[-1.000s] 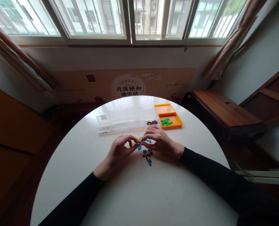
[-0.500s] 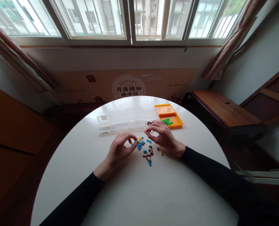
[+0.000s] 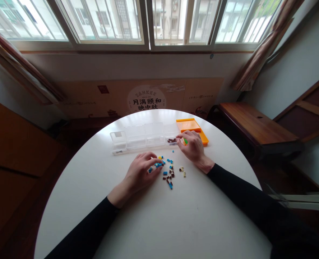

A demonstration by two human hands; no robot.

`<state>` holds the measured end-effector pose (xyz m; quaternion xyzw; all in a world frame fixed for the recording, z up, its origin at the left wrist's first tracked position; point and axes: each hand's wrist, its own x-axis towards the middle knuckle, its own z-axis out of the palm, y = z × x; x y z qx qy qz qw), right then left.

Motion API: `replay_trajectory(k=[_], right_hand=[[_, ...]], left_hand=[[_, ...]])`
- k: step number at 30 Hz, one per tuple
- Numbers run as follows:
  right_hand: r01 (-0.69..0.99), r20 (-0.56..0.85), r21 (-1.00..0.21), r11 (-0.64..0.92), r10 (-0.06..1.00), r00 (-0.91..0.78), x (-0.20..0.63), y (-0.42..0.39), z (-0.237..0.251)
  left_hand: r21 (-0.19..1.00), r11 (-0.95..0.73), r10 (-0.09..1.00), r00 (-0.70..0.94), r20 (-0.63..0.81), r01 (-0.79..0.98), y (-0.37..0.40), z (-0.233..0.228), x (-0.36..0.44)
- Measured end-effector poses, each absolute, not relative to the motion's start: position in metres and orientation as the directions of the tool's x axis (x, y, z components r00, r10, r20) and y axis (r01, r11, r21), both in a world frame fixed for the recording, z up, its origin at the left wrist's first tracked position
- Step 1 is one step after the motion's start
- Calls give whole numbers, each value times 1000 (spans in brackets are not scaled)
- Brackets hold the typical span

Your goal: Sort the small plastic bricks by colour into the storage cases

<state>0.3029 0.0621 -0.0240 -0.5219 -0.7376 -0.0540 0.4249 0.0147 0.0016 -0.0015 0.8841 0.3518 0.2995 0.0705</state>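
My left hand (image 3: 140,173) is closed in a pinch over a small pile of blue and yellow toy bricks (image 3: 158,165). A tiny brown brick (image 3: 162,164) shows between its thumb and index fingertips. At the back right, my right hand (image 3: 194,148) reaches over the edge of a clear compartment box (image 3: 135,137), its fingertips drawn together beside brown bricks (image 3: 171,140) in the right-hand compartment. Whatever those fingertips hold is hidden. Green bricks (image 3: 185,141) in the orange tray (image 3: 204,138) are partly covered by this hand.
Loose brown bricks (image 3: 172,175), a blue brick (image 3: 165,173) and cream bricks (image 3: 184,174) lie scattered between the hands on the round white table (image 3: 159,223). A wooden bench (image 3: 256,122) stands to the right, and a window (image 3: 148,23) is ahead.
My right hand has moved away and to the right, from above the loose bricks to the brown-brick compartment, taking a small dark piece along. My left fingers have come together around a brown brick.
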Motion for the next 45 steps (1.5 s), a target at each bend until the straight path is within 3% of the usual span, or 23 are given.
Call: replay_trajectory(k=[9,17,28,45], right_hand=[[763,648,-441,473,756,-93,294,52,-17],[716,641,-474,513,758,-119,292,49,-15],[343,664,-401,849,528,-530,277,29,-4],[279,676,-347,895,446,-587,270,33,-11]], left_hand=[[251,-777,620,634,462,577,1,-1,18],[282,-776,624,623,473,564,2,-3,18],[513,-676,735,431,524,528,1,0,15],[507,-707,707,465,533,493,3,-4,15]])
